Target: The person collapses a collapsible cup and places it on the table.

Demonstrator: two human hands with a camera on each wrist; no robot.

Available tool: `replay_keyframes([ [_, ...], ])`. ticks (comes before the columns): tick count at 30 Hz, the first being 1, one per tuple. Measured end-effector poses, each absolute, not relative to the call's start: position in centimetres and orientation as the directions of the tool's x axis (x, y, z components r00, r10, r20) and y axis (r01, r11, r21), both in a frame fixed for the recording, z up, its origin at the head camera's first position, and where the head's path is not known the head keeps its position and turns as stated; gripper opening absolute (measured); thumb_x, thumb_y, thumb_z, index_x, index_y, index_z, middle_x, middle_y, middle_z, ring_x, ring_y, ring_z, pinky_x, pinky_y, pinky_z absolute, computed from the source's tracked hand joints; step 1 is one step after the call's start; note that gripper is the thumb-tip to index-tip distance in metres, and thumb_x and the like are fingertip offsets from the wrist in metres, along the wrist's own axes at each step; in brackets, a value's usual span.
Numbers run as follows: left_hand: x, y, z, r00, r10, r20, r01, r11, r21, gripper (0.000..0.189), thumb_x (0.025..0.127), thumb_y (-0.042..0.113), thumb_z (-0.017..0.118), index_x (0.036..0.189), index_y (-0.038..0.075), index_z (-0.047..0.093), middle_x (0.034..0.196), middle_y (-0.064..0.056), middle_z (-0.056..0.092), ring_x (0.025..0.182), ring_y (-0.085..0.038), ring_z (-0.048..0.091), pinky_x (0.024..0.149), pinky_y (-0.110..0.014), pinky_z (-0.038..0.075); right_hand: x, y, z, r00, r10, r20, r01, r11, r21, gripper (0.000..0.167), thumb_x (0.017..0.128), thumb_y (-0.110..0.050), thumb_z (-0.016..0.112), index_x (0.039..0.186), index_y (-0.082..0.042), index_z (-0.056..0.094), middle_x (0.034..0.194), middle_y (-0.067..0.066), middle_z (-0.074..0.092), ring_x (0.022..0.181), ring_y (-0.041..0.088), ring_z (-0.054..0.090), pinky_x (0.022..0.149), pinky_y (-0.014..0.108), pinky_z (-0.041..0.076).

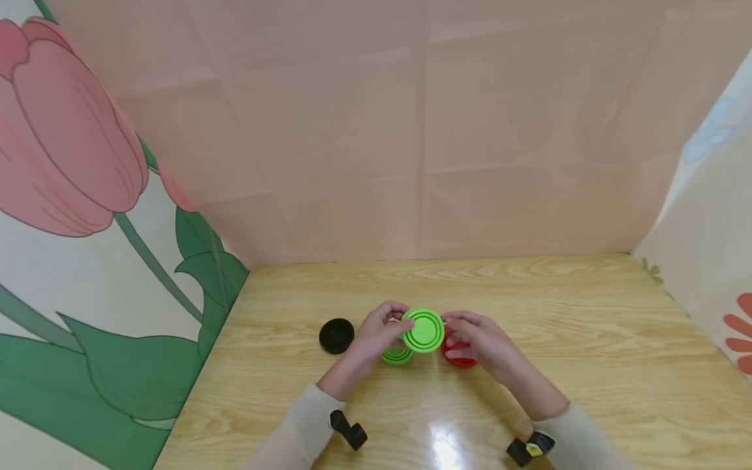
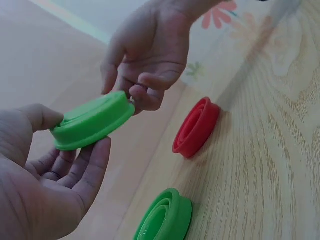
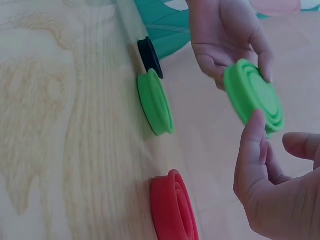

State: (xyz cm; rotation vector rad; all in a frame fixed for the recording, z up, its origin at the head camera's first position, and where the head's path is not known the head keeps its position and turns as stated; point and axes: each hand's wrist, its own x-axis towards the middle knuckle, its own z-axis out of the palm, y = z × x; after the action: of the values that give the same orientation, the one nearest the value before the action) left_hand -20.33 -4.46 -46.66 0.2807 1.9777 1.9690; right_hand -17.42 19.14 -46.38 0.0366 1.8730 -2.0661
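Observation:
My left hand (image 1: pixel 375 334) grips a green collapsible cup (image 1: pixel 425 331), folded into a flat ringed disc, thumb on its upper face and fingers underneath. It is raised above the table. At the cup's far edge is my right hand (image 1: pixel 486 344), its fingertips right at the rim and loosely bent, the thumb standing apart in the right wrist view. Below lies a second green cup (image 1: pixel 397 356), also flattened and partly hidden by the held one in the head view. A red flattened cup (image 3: pixel 172 202) rests on the table below my right hand, which partly covers it in the head view.
A black flattened cup (image 1: pixel 337 336) lies on the wooden table (image 1: pixel 558 313), left of the green ones. A plain pinkish sheet (image 1: pixel 376 130) hangs behind the table. Flower-printed sheets stand along the left and right sides.

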Motion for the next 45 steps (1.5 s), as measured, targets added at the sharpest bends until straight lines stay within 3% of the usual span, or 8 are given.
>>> replay_keyframes([
  [4, -20.3, -4.0, -46.7, -0.936, 0.348, 0.05, 0.087, 0.093, 0.992, 0.029, 0.095, 0.02, 0.073, 0.12, 0.01, 0.064, 0.11, -0.003, 0.062, 0.092, -0.014, 0.063, 0.081, -0.037, 0.058, -17.7, 19.5, -46.2, -0.931, -0.225, -0.288, 0.312, -0.082, -0.946, 0.031, 0.105, -0.031, 0.057, 0.119, -0.003, 0.057, 0.097, 0.004, 0.065, 0.082, 0.017, 0.066, 0.073, 0.032, 0.061],
  [8, -20.3, -3.5, -46.5, -0.914, 0.354, 0.199, 0.261, 0.137, 0.956, 0.026, 0.094, 0.022, 0.074, 0.118, 0.016, 0.066, 0.111, -0.002, 0.066, 0.099, -0.015, 0.062, 0.086, -0.029, 0.057, -18.1, 19.9, -46.0, -0.919, -0.237, -0.314, 0.343, -0.091, -0.935, 0.038, 0.105, -0.04, 0.055, 0.115, -0.004, 0.058, 0.098, 0.007, 0.066, 0.082, 0.017, 0.068, 0.074, 0.032, 0.061],
  [17, -20.5, -2.5, -46.6, -0.784, 0.494, 0.376, 0.544, 0.255, 0.799, 0.024, 0.092, 0.017, 0.077, 0.115, 0.015, 0.071, 0.114, 0.003, 0.067, 0.107, -0.009, 0.061, 0.097, -0.032, 0.054, -18.6, 21.1, -45.6, -0.908, -0.294, -0.3, 0.348, -0.129, -0.928, 0.034, 0.105, -0.041, 0.053, 0.105, -0.009, 0.066, 0.094, 0.003, 0.071, 0.083, 0.015, 0.07, 0.075, 0.029, 0.061],
  [25, -20.9, -1.3, -46.4, -0.641, 0.637, 0.427, 0.726, 0.323, 0.607, 0.023, 0.089, 0.014, 0.079, 0.11, 0.019, 0.072, 0.119, 0.004, 0.064, 0.117, -0.012, 0.052, 0.101, -0.028, 0.048, -18.6, 22.6, -44.9, -0.936, -0.283, -0.21, 0.249, -0.108, -0.962, 0.04, 0.107, -0.02, 0.048, 0.133, 0.01, 0.048, 0.101, 0.0, 0.069, 0.09, 0.013, 0.068, 0.081, 0.029, 0.061],
  [30, -21.5, 0.1, -46.4, -0.697, 0.599, 0.394, 0.651, 0.298, 0.698, 0.022, 0.095, 0.021, 0.074, 0.116, 0.017, 0.07, 0.131, 0.0, 0.055, 0.122, -0.011, 0.051, 0.1, -0.026, 0.051, -18.6, 24.0, -44.9, -0.958, -0.215, -0.189, 0.224, -0.15, -0.963, 0.028, 0.105, -0.011, 0.048, 0.129, 0.004, 0.048, 0.099, -0.001, 0.068, 0.088, 0.011, 0.068, 0.081, 0.029, 0.061],
  [36, -22.3, 2.4, -46.9, -0.834, 0.495, 0.243, 0.367, 0.169, 0.915, 0.039, 0.098, 0.022, 0.069, 0.134, 0.011, 0.061, 0.134, -0.004, 0.052, 0.118, -0.016, 0.056, 0.089, -0.021, 0.056, -18.8, 25.4, -45.0, -0.97, -0.166, -0.177, 0.206, -0.184, -0.961, 0.019, 0.104, -0.009, 0.048, 0.123, -0.004, 0.051, 0.098, 0.0, 0.066, 0.086, 0.012, 0.069, 0.08, 0.031, 0.061],
  [41, -23.1, 4.2, -47.0, -0.896, 0.432, 0.103, 0.145, 0.063, 0.987, 0.04, 0.099, 0.012, 0.065, 0.137, 0.003, 0.059, 0.127, -0.009, 0.06, 0.104, -0.017, 0.065, 0.084, -0.026, 0.06, -19.2, 26.4, -45.2, -0.974, -0.14, -0.178, 0.199, -0.151, -0.968, 0.021, 0.105, -0.01, 0.05, 0.125, -0.005, 0.051, 0.099, -0.001, 0.064, 0.087, 0.011, 0.067, 0.081, 0.031, 0.061],
  [45, -24.0, 5.6, -47.1, -0.905, 0.425, 0.002, -0.004, -0.013, 1.0, 0.037, 0.098, 0.003, 0.063, 0.134, -0.001, 0.06, 0.121, -0.011, 0.065, 0.096, -0.016, 0.067, 0.089, -0.038, 0.06, -19.7, 27.4, -45.5, -0.977, -0.127, -0.171, 0.182, -0.085, -0.98, 0.03, 0.106, -0.014, 0.049, 0.133, 0.0, 0.047, 0.104, -0.002, 0.063, 0.091, 0.011, 0.065, 0.084, 0.032, 0.06],
])
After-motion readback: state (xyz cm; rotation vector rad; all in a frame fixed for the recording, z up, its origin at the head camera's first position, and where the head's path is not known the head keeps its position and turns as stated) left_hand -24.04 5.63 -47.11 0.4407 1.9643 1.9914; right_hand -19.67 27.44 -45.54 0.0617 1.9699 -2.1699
